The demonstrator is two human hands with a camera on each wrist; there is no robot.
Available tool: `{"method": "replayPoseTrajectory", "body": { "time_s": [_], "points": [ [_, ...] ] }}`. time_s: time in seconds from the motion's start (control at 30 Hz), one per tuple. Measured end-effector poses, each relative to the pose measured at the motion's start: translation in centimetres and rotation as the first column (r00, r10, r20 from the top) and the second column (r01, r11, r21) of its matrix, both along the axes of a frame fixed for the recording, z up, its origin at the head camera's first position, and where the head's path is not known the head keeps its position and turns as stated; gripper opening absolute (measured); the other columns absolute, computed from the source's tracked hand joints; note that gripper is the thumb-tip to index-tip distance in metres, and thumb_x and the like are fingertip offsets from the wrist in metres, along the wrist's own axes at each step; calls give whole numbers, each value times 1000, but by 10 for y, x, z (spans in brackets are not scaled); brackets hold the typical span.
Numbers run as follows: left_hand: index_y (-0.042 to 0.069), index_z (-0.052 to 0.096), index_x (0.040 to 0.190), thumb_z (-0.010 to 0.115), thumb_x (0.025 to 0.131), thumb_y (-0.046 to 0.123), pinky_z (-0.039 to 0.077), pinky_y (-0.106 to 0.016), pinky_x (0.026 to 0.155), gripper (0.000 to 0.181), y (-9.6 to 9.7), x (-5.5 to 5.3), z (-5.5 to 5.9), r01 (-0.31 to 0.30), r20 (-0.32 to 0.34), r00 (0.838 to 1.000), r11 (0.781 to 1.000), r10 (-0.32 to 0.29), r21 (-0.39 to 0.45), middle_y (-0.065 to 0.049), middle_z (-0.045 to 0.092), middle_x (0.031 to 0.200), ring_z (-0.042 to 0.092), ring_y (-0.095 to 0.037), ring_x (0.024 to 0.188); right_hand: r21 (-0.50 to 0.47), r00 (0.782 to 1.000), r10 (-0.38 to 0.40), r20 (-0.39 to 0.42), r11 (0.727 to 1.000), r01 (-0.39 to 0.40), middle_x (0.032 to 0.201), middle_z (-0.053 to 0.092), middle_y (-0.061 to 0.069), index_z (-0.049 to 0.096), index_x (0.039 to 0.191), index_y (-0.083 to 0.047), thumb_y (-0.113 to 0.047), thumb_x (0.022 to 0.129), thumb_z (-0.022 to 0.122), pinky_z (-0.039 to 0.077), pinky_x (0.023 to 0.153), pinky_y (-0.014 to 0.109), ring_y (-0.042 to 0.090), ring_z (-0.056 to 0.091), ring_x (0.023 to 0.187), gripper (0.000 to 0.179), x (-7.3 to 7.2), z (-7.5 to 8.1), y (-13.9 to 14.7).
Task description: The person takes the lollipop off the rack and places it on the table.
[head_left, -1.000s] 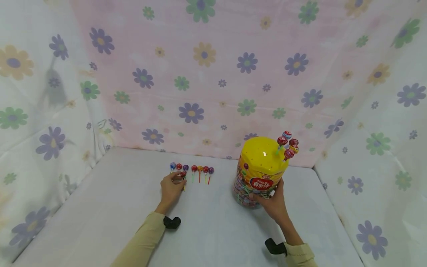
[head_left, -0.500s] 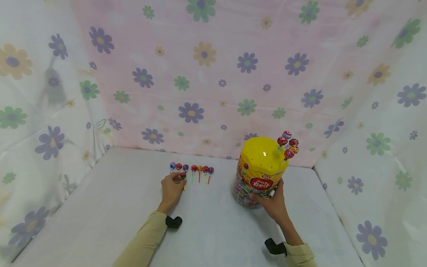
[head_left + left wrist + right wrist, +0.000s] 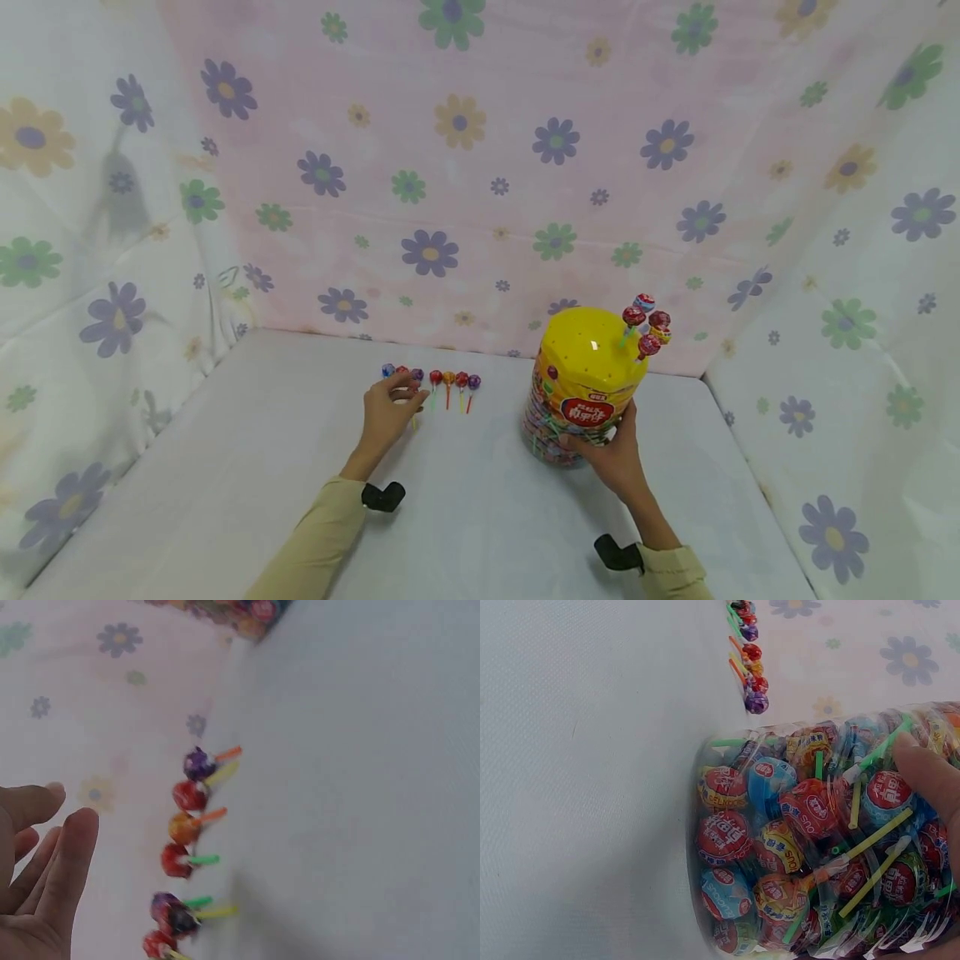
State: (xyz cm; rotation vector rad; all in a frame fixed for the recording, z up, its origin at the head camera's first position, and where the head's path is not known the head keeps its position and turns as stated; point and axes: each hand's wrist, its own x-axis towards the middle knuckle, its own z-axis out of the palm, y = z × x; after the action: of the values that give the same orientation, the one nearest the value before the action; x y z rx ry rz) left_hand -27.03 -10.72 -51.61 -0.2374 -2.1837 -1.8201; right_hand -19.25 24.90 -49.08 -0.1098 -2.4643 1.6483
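Note:
In the head view my left hand (image 3: 388, 412) hovers over the left part of a row of lollipops, its thumb and fingers apart with nothing between them. A dark-wrapped lollipop (image 3: 182, 921) with a yellow stick lies among the others in the left wrist view, partly over a purple one. Farther along the row are an orange lollipop (image 3: 448, 378) and a purple lollipop (image 3: 475, 382). My right hand (image 3: 621, 458) grips the side of a clear plastic jar (image 3: 795, 847) packed with lollipops. Several lollipops (image 3: 648, 344) stand stuck in its yellow lid (image 3: 585, 342).
A white table (image 3: 465, 500) stretches under everything. Flower-printed cloth (image 3: 465, 183) hangs behind the table and along both sides. Black wrist cameras sit on both arms, the left camera (image 3: 384, 497) near the table's middle.
My left hand has let go of the dark red lollipop it was pinching and lifted slightly, its fingers spreading. My right hand and the jar have stayed in place.

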Motion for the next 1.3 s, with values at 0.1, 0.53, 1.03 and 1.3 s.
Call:
{"method": "replayPoseTrajectory", "body": {
  "time_s": [0.1, 0.53, 1.03, 1.3],
  "points": [
    [-7, 65, 127, 75, 88, -4, 61, -21, 70, 40, 12, 5, 20, 90, -39, 995, 996, -89, 26, -32, 68, 112, 72, -45, 93, 5, 1000, -2, -9, 1000, 2, 157, 31, 15, 3, 160, -21, -22, 83, 86, 29, 119, 62, 37, 34, 146, 113, 0, 0, 0],
    [1, 56, 141, 69, 94, -1, 53, -39, 103, 49, 85, 43, 106, 511, -228, 827, 856, -513, -73, -21, 60, 140, 63, -34, 124, 8, 999, -6, -53, 1000, 7, 155, 33, 14, 8, 159, -19, -20, 82, 87, 30, 118, 64, 37, 37, 144, 111, -1, -5, 1],
    [-3, 42, 151, 63, 99, 1, 45, -28, 111, 56, 171, 33, 169, 624, -302, 707, 765, -640, -159, -18, 43, 157, 51, -30, 140, 18, 1000, -8, -26, 1000, 9, 157, 31, 15, 5, 160, -20, -24, 82, 88, 31, 117, 63, 37, 36, 144, 114, 0, -4, 3],
    [-4, 49, 146, 62, 98, -3, 50, -26, 104, 49, 201, 26, 181, 612, -285, 747, 789, -601, -56, -20, 56, 144, 60, -30, 130, 11, 1000, -8, -21, 1000, 8, 155, 32, 15, 4, 160, -22, -26, 83, 87, 32, 115, 65, 38, 37, 144, 114, 0, -5, 3]
  ]
}}
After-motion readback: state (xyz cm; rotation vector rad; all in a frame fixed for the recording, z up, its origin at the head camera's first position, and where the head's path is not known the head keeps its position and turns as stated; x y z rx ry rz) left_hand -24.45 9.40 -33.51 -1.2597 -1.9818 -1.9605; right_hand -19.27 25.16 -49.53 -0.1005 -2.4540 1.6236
